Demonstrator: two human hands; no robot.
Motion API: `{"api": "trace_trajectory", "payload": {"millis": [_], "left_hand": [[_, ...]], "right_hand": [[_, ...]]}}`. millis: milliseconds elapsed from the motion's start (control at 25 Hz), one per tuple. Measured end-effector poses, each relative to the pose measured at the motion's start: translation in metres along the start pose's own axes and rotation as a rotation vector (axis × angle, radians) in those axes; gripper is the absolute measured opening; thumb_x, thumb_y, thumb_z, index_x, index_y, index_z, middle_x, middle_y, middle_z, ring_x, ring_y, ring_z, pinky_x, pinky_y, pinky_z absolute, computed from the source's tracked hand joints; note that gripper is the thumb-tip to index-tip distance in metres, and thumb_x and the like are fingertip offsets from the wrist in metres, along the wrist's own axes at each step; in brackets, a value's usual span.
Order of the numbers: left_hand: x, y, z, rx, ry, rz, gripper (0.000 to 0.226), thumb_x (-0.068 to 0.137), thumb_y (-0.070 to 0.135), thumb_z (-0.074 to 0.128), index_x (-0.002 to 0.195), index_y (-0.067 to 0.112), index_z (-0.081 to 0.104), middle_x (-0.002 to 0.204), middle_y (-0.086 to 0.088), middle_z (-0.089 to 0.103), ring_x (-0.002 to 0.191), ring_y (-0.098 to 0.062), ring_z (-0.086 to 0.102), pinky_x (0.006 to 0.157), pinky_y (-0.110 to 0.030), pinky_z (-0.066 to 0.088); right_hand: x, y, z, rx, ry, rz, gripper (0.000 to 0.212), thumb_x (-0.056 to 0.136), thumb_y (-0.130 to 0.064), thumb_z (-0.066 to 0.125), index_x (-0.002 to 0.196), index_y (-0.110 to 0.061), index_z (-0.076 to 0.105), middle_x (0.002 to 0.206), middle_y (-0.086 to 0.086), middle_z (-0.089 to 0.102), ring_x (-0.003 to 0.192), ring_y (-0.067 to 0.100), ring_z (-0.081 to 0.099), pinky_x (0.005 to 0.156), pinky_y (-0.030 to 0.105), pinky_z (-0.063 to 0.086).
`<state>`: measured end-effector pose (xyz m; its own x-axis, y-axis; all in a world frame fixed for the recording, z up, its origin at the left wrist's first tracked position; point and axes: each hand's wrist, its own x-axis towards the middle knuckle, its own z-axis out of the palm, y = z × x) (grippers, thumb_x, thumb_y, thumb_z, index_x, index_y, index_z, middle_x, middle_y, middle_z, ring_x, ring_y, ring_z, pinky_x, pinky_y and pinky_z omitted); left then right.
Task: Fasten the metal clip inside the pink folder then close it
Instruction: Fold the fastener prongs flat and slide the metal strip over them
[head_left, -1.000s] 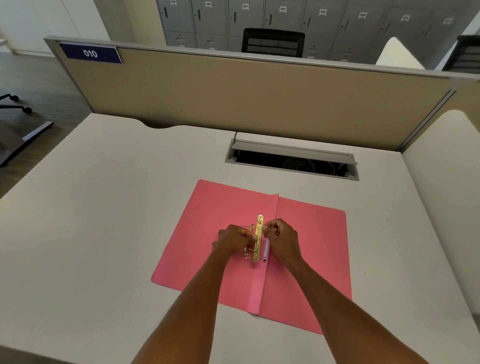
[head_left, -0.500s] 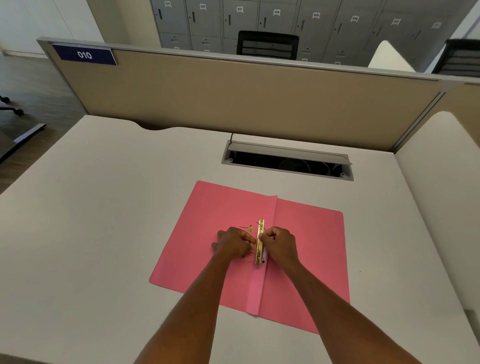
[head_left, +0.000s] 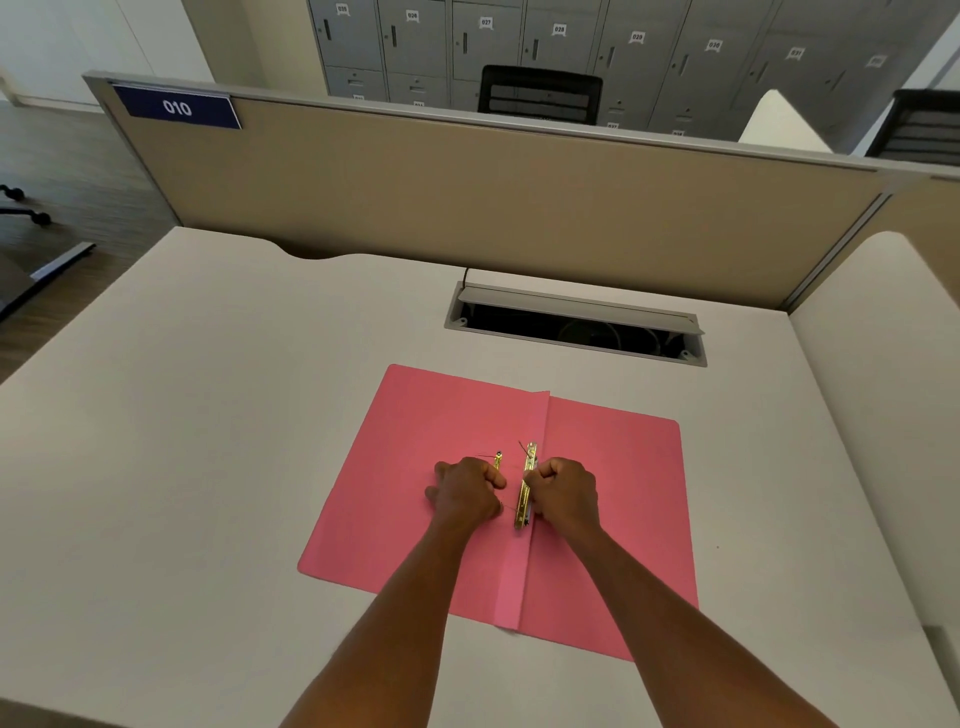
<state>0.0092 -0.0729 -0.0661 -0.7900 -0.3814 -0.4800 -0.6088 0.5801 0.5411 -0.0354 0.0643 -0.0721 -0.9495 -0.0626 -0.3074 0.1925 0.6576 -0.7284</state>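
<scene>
The pink folder (head_left: 613, 499) lies open and flat on the white desk. Along its centre fold sits the gold metal clip bar (head_left: 527, 483), lengthwise. My right hand (head_left: 567, 492) is fisted against the bar's right side, fingers on it. My left hand (head_left: 467, 491) is fisted just left of the bar, gripping a second gold clip piece (head_left: 497, 460) whose tip pokes out above the knuckles. Thin metal prongs stick out near both pieces. The rest of what the fingers hold is hidden.
A cable hatch (head_left: 574, 325) stands open in the desk (head_left: 208, 415) behind the folder. A beige partition (head_left: 467, 192) with a "010" label closes the far edge, and another panel rises at the right. Lockers and chairs are beyond.
My left hand has drawn a short way left from the bar, carrying the second gold piece with it. The right hand stays on the bar. The camera has shifted slightly.
</scene>
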Motion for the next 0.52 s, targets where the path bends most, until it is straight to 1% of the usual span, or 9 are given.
{"api": "trace_trajectory", "payload": {"millis": [120, 200, 320, 400, 520], "left_hand": [[-0.0017, -0.0018, 0.0025, 0.005, 0.029, 0.004, 0.031, 0.073, 0.014, 0.078, 0.099, 0.029, 0.073, 0.103, 0.009, 0.068, 0.123, -0.025, 0.040, 0.086, -0.039, 0.036], [-0.0023, -0.0024, 0.0022, 0.009, 0.039, 0.004, 0.030, 0.074, 0.015, 0.078, 0.100, 0.029, 0.073, 0.108, 0.007, 0.069, 0.123, -0.025, 0.040, 0.086, -0.039, 0.036], [-0.0011, -0.0006, 0.0050, 0.008, 0.034, -0.002, 0.024, 0.075, 0.020, 0.076, 0.098, 0.028, 0.074, 0.107, 0.007, 0.070, 0.124, -0.025, 0.039, 0.090, -0.041, 0.039], [-0.0007, 0.0020, 0.0069, -0.021, 0.049, -0.018, 0.018, 0.075, 0.030, 0.074, 0.092, 0.025, 0.076, 0.103, 0.006, 0.071, 0.123, -0.026, 0.039, 0.090, -0.041, 0.039], [0.0004, 0.0037, 0.0087, -0.008, 0.068, -0.043, 0.029, 0.070, 0.046, 0.073, 0.089, 0.024, 0.076, 0.097, 0.003, 0.072, 0.119, -0.026, 0.040, 0.085, -0.041, 0.038]], "right_hand": [[0.0009, 0.0025, 0.0017, -0.003, -0.027, 0.047, 0.020, 0.070, -0.034, 0.064, 0.063, -0.015, 0.064, 0.057, 0.004, 0.069, 0.055, 0.025, 0.069, 0.058, 0.048, 0.061], [0.0000, -0.0001, 0.0000, -0.010, -0.031, 0.056, 0.017, 0.070, -0.031, 0.064, 0.062, -0.017, 0.063, 0.057, 0.003, 0.069, 0.054, 0.025, 0.069, 0.059, 0.048, 0.061], [0.0012, 0.0009, -0.0035, -0.024, -0.031, 0.069, 0.014, 0.071, -0.028, 0.065, 0.060, -0.019, 0.063, 0.058, 0.002, 0.069, 0.055, 0.024, 0.069, 0.061, 0.046, 0.061], [0.0037, 0.0046, -0.0045, -0.031, -0.037, 0.082, 0.015, 0.071, -0.029, 0.066, 0.060, -0.019, 0.063, 0.057, 0.002, 0.070, 0.055, 0.023, 0.069, 0.061, 0.046, 0.061], [0.0048, 0.0058, -0.0041, -0.036, -0.057, 0.091, 0.014, 0.067, -0.029, 0.065, 0.061, -0.017, 0.063, 0.057, 0.003, 0.070, 0.055, 0.025, 0.069, 0.061, 0.047, 0.061]]}}
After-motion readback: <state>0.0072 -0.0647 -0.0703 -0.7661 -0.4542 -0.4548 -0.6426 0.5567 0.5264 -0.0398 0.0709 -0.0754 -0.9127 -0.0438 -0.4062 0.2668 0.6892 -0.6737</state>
